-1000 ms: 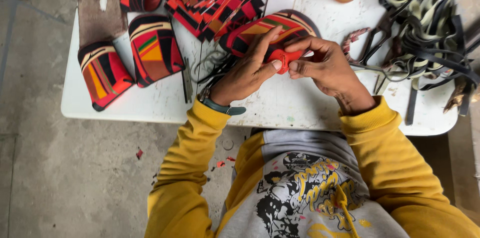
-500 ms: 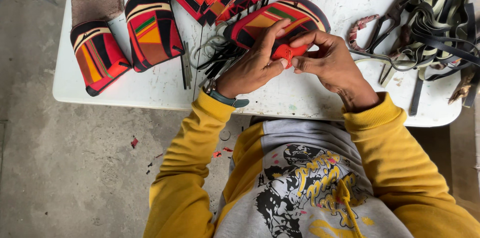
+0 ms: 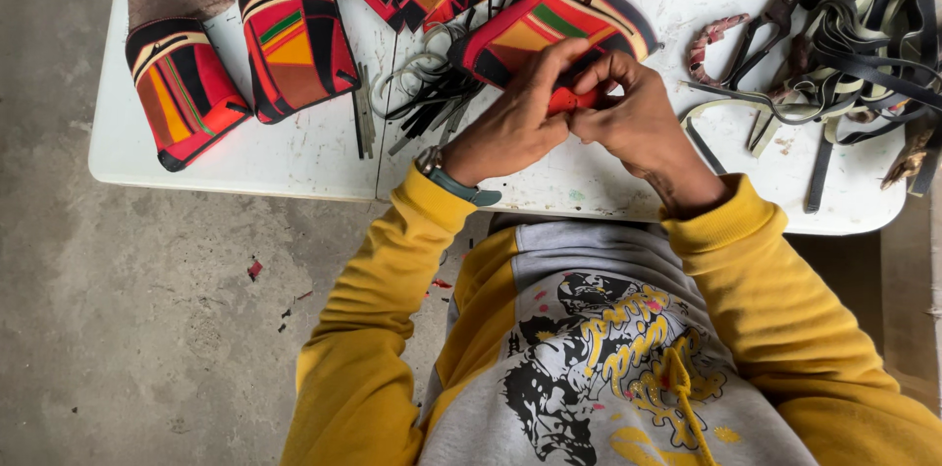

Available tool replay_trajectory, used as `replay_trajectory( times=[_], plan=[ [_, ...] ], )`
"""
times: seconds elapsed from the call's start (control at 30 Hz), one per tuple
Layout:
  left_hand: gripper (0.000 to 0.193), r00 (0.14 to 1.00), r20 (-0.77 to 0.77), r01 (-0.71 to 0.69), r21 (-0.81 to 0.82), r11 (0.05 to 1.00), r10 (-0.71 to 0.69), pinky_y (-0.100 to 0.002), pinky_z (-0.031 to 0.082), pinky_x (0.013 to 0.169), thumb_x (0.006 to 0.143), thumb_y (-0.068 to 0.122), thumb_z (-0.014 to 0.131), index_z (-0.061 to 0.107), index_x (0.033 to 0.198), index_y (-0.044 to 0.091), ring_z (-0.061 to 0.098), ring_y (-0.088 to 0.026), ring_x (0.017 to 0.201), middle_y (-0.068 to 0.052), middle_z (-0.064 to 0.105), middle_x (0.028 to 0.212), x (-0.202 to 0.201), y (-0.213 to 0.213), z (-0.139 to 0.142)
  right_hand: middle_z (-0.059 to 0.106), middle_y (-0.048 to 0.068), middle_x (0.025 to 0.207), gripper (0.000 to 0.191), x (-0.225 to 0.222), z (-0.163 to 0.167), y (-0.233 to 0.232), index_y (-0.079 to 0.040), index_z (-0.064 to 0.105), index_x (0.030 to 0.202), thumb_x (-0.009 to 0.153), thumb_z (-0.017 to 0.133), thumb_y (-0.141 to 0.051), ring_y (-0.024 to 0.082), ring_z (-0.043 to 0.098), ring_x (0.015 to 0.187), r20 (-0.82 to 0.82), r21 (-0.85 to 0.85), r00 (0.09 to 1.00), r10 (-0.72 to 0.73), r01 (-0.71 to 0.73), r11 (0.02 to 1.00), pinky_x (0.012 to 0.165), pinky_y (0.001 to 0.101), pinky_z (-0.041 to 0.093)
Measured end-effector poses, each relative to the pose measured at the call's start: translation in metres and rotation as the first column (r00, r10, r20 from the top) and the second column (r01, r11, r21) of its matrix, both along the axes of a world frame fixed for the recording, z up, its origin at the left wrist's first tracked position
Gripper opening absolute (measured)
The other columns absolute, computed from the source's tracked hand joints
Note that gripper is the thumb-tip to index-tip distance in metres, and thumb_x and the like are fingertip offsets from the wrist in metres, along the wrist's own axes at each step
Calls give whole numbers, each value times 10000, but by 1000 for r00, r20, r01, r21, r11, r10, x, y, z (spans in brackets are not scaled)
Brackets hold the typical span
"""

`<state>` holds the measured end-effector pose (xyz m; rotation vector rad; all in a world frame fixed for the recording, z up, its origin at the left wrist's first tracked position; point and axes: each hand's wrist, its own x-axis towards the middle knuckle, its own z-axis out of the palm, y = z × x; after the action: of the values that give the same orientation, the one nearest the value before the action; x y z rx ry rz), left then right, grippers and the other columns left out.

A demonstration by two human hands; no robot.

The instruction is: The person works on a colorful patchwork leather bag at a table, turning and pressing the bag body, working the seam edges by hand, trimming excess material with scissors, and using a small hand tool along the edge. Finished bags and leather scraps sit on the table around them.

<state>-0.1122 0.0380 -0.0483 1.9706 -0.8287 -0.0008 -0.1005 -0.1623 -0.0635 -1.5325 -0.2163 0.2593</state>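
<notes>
White worktop (image 3: 294, 157) spans the upper frame. Black and cream straps (image 3: 854, 25) heaped upper right. Two patterned shoe uppers (image 3: 294, 34) lie upper left. A third upper (image 3: 549, 25) sits top centre. Left hand (image 3: 515, 123) and right hand (image 3: 638, 118) meet there, both closed, pinching one small red piece (image 3: 561, 99).
</notes>
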Motion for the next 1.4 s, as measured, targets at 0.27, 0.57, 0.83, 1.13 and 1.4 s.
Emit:
replay_trajectory(
  times=[0.27,0.57,0.83,1.13,1.4],
  plan=[
    [699,988,-135,59,-84,995,-70,-419,375,1274,1029,28,519,196,1649,45,456,-305,1511,-165,411,1609,-8,2,-20,651,86,1160,380,-12,-10,-30,-29,572,1190,858,720,81,176,704,1013,-114,359,969,219,-165,919,865,330,629],
    [697,991,-121,49,-87,995,-59,-425,379,1252,1005,10,493,187,1630,48,454,-321,1494,-172,379,1614,-14,-1,-20,655,79,1117,363,-16,-4,-22,-26,579,1207,898,753,53,154,693,946,-116,299,979,170,-129,945,779,311,627],
    [716,987,-161,8,-80,997,-21,-408,429,1214,951,-17,517,238,1605,69,491,-318,1463,-181,462,1515,-12,-8,-29,619,78,998,365,-13,-7,-5,-30,584,1107,800,735,96,129,642,821,-65,138,994,86,-76,987,633,273,568],
    [795,998,-23,56,-90,994,-59,-400,370,1266,946,-52,563,173,1634,29,461,-292,1483,-177,390,1598,-16,-5,-19,642,77,1228,361,-15,1,-18,-44,574,1230,889,639,55,155,682,805,-204,421,965,164,-65,905,737,293,624],
    [702,979,-203,-69,-279,958,12,-402,338,1289,1045,-27,488,170,1665,61,436,-284,1528,-215,414,1612,-44,-5,-8,629,89,1289,356,-34,-5,-34,-36,558,1271,938,635,63,162,690,882,-135,426,971,198,-124,896,825,327,607]
  ],
)
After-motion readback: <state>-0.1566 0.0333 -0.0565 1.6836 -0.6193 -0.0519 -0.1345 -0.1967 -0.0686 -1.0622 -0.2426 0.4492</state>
